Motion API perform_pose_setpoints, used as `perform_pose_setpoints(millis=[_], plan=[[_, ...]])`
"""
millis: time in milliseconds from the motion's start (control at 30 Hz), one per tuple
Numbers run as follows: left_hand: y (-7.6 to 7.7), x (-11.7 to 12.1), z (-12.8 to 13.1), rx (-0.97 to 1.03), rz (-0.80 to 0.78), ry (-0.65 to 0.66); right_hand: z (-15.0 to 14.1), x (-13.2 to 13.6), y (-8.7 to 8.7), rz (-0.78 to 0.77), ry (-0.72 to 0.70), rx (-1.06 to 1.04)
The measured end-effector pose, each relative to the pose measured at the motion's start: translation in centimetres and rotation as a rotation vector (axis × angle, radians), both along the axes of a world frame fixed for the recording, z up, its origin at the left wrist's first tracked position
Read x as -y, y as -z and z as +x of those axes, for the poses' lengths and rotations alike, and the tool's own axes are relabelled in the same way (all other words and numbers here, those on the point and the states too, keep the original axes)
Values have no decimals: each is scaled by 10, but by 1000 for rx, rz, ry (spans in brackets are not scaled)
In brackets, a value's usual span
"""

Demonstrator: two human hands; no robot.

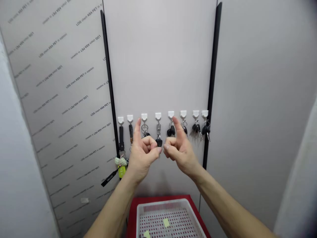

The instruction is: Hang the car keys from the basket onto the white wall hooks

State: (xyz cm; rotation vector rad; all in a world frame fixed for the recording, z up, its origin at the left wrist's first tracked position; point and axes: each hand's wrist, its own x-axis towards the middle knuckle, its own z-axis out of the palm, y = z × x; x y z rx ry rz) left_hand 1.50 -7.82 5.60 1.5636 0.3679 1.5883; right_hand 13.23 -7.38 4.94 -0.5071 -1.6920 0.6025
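Note:
My left hand [143,155] is raised with its index finger pointing up, its thumb stretched towards the right and the other fingers curled. Mirroring it, my right hand [179,148] points its index finger up with its thumb towards the left. Neither hand holds anything, and the thumb tips almost meet. Between and beyond them, a metal keychain with a black fob [158,142] hangs from a white hook [158,116]. A key ring [145,128] shows beside my left index finger. Black key fobs [170,131] hang beside my right index finger, which partly covers the keys behind it.
White hooks line the panel; key bunches [196,128] hang at the right, straps [121,137] at the left with a green tag [122,171]. Below, a white basket [162,206] holding yellow slips [166,222] stands on a red surface [132,215]. Black strips [213,72] edge the panel.

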Motion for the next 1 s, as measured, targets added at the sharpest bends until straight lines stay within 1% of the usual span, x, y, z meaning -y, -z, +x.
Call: perform_pose_setpoints(millis=[100, 167, 300, 367, 400, 433, 467, 500, 533, 567, 600, 633, 700, 767, 867, 933, 1000], plan=[[6, -2, -5, -32, -11, 34, -7, -3, 3, -17, -44, -15], [9, -2, -6, -52, -16, 34, -11, -2, 3, -23, -48, -8], [9, -2, -7, -103, -24, -14, -15, 1, 1, -63, -12, 25], [13, -10, -13, -141, -41, -75, -16, -7, 5, -110, 23, 48], [16, -17, -19, -160, -55, -129, -16, -14, 10, -141, 55, 59], [21, -27, -26, -173, -73, -215, -15, -22, 16, -182, 99, 74], [26, -38, -34, -177, -96, -328, -15, -32, 22, -227, 155, 91], [31, -50, -43, -171, -121, -468, -14, -42, 28, -267, 221, 108], [37, -63, -52, -144, -156, -645, -14, -51, 33, -293, 290, 124], [42, -75, -59, -127, -192, -789, -15, -59, 37, -303, 354, 138], [47, -85, -65, -136, -224, -869, -17, -66, 40, -295, 407, 152], [51, -94, -69, -160, -249, -902, -20, -72, 41, -272, 447, 165], [58, -107, -69, -234, -267, -869, -28, -80, 39, -199, 503, 190], [61, -116, -62, -289, -257, -820, -39, -87, 36, -145, 551, 223], [61, -123, -51, -283, -262, -784, -52, -96, 33, -157, 604, 263], [59, -123, -49, -250, -299, -742, -55, -101, 35, -186, 575, 262], [56, -120, -50, -213, -355, -668, -55, -103, 35, -200, 510, 223]])
